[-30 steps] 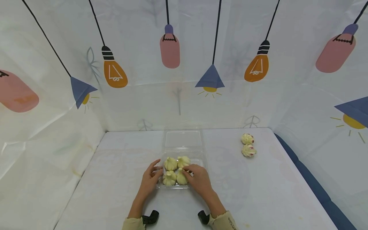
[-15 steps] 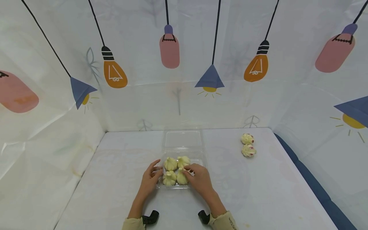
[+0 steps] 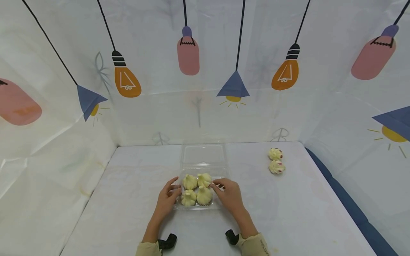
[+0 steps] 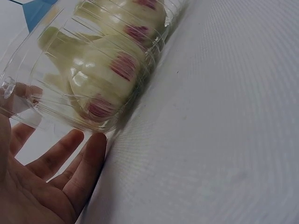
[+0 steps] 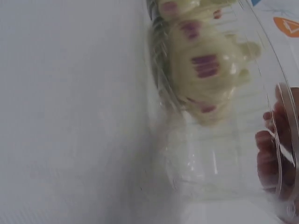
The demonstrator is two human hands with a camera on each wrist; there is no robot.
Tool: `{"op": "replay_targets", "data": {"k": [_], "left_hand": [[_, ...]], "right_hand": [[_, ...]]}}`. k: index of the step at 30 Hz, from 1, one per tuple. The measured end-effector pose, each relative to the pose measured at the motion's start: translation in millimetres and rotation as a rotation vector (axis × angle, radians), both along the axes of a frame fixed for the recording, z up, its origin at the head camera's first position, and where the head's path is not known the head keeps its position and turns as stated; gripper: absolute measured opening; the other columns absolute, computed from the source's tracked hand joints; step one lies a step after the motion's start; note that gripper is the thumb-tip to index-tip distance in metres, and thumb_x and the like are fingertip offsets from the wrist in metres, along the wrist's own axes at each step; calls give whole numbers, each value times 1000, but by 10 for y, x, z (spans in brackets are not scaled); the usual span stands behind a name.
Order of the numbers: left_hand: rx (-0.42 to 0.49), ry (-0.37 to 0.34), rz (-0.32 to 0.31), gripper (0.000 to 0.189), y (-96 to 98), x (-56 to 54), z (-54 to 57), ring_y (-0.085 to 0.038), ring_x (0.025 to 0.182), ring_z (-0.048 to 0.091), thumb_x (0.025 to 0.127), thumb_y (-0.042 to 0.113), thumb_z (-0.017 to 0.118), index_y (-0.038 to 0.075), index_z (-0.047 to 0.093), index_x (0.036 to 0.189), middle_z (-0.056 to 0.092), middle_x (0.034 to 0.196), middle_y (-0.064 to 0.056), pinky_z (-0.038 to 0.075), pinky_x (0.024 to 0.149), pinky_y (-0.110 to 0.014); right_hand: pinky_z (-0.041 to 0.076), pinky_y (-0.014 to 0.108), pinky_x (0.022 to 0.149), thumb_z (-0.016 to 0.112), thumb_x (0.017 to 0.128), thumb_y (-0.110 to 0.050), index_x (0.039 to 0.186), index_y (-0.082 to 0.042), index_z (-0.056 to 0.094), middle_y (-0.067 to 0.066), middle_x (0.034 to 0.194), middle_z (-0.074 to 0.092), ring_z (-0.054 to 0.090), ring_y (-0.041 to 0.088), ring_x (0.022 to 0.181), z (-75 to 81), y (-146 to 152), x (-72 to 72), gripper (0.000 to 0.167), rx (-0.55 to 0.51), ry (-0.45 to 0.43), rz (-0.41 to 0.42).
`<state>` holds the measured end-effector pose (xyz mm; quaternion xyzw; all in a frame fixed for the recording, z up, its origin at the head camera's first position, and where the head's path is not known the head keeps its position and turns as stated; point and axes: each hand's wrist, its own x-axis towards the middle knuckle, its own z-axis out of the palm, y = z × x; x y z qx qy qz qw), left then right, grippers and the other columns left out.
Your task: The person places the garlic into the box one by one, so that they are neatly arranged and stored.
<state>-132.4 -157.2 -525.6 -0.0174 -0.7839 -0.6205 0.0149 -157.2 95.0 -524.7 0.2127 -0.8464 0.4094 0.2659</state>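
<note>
A clear plastic clamshell box (image 3: 221,205) lies on the table with several pale garlic bulbs (image 3: 189,198) set close together in it. Purple patches mark the sides of the garlic bulbs (image 4: 105,70) in the left wrist view. My left hand (image 3: 166,199) rests at the box's left side, its fairly straight fingers (image 4: 88,163) against the wall. Over the right part of the box is my right hand (image 3: 231,195), fingers loosely bent, fingertips beside the garlic bulbs and holding nothing. Through the plastic wall, the right wrist view shows the right fingers (image 5: 267,161).
The box's lid (image 3: 204,155) stands open toward the back. Two more garlic bulbs (image 3: 276,167) with reddish marks lie at the back right of the white table (image 3: 288,213). Behind is a white curtain (image 3: 153,117) printed with lamps.
My right hand has let go of the front right garlic bulb and moved a little to the right. That bulb now shows fully. The left hand has stayed in place.
</note>
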Motion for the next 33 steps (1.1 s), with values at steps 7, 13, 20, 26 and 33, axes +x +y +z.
{"op": "replay_targets", "data": {"k": [7,13,20,26,33], "left_hand": [[5,1,-1,48,-10,-4,-18,-37,88,65,97,5,58,1,44,143,59,117,-29,50,61,-33],[1,4,-4,48,-8,-3,-14,-37,86,65,97,6,58,1,44,143,59,117,-28,49,61,-33],[-8,13,-12,49,-21,-29,-47,-33,84,65,98,8,59,1,44,143,60,117,-27,50,61,-34],[-4,8,22,50,-65,-123,-311,-29,83,65,97,11,61,5,45,144,61,117,-24,49,59,-32],[-3,34,39,50,-79,-153,-417,-22,80,65,96,21,63,14,47,144,63,115,-17,48,59,-30]], "right_hand": [[52,27,58,83,75,-4,88,-4,76,2,82,72,65,11,68,-32,139,-80,15,-8,-12,-55],[51,27,58,84,75,-4,88,-4,75,1,81,72,65,10,67,-45,283,-170,15,0,9,-86],[53,32,58,83,76,-3,89,-4,75,3,82,72,65,13,68,7,508,-217,14,-16,-31,-143],[53,32,60,82,78,-6,91,-4,76,3,84,72,64,13,69,-67,762,-248,14,-19,-80,-197],[50,25,60,81,80,-8,90,-5,76,3,82,72,63,15,68,-121,1105,-234,12,-40,-108,-273]]}}
